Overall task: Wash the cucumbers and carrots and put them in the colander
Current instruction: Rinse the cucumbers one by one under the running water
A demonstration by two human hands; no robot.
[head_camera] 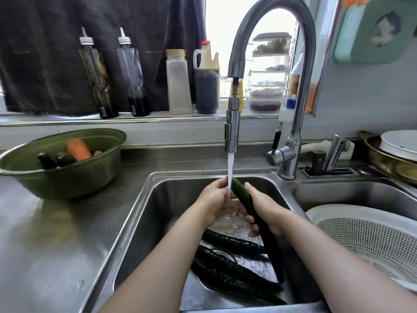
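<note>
Far left on the counter: green bowl (67,175) holding carrots (77,149). Mid-basin, under running water: left hand (216,203) open, cupped beside cucumber (248,204); right hand (265,210) wrapped around it. Right basin: white colander (370,236), rim unobstructed.

The faucet (232,125) hangs over the back of the sink (144,211). Cucumbers (228,267) crowd the sink floor. Right of the sink, the colander (370,240) sits open-topped. Left of the sink, the surface (45,256) lies bare in front of a green bowl (67,175).
</note>
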